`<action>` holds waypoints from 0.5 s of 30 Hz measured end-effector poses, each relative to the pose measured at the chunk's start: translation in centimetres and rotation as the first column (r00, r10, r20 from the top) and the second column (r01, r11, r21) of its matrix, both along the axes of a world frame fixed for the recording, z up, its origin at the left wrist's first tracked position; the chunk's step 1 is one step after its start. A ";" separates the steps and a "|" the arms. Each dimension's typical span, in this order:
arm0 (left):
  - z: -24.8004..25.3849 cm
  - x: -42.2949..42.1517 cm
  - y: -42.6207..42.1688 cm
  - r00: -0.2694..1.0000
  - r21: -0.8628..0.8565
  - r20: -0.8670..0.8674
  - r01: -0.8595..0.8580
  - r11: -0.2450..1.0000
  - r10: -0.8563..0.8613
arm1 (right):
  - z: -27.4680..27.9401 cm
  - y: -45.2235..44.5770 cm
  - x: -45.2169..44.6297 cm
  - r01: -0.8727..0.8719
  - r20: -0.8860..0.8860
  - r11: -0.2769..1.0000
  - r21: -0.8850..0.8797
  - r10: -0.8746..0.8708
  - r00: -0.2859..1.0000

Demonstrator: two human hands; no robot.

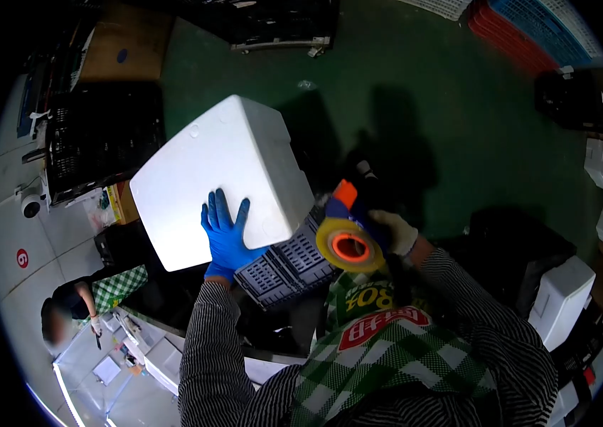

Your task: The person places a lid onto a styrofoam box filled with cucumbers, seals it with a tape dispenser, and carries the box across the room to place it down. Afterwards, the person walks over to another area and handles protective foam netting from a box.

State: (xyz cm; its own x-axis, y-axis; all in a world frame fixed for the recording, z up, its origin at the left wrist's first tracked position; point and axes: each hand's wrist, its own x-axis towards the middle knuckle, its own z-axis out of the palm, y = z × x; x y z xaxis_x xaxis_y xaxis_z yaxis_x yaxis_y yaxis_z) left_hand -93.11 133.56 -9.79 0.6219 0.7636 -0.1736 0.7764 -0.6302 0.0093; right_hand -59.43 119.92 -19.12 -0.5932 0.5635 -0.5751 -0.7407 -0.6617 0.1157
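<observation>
A large white foam box (202,164) stands tilted in front of me, over a grey-blue plastic crate (284,263). My left hand (229,231), in a blue glove, lies with fingers spread against the box's near face. To the right, my right hand (395,232), in a whitish glove, is closed round a tape dispenser (348,238). The dispenser carries a roll of yellowish tape with an orange core and has an orange tip; it is close to the box's right side, and a contact between them cannot be made out.
Black crates (106,135) and a brown carton (127,43) are at the upper left. A co-worker (84,299) in a checked apron is at the lower left. White boxes (561,299) stand at the right; red crates (504,39) and blue ones are at the upper right.
</observation>
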 end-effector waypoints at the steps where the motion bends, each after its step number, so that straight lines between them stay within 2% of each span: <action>1: 0.0 0.1 0.0 1.000 -0.005 -0.005 -0.005 1.000 0.005 | -0.3 0.0 -0.3 0.045 0.027 0.999 0.010 -0.045 0.999; 3: 0.0 0.3 0.0 1.000 0.004 -0.018 -0.012 1.000 0.012 | -0.5 0.2 -0.5 0.135 0.040 0.989 0.062 -0.138 0.990; 8: 0.3 1.0 0.2 0.999 0.019 -0.042 -0.033 0.999 0.034 | 2.3 0.6 0.4 0.233 0.017 0.958 0.168 -0.240 0.971; 11: 1.9 2.5 0.5 0.898 -0.291 0.308 -0.224 0.930 0.313 | 3.3 1.1 0.8 0.225 0.031 0.951 0.214 -0.236 0.971; 12: 2.9 4.1 0.3 0.694 -0.456 0.530 -0.251 0.854 0.487 | 3.7 1.5 0.8 0.210 0.025 0.946 0.247 -0.222 0.975; 14: 5.1 7.0 1.2 0.452 -0.764 0.498 -0.176 0.621 0.740 | 5.0 2.2 0.9 0.152 0.030 0.931 0.331 -0.171 0.985; 15: 5.9 8.9 1.9 0.478 -0.809 0.415 -0.195 0.555 0.774 | 5.7 2.8 1.2 0.110 0.042 0.916 0.387 -0.137 0.990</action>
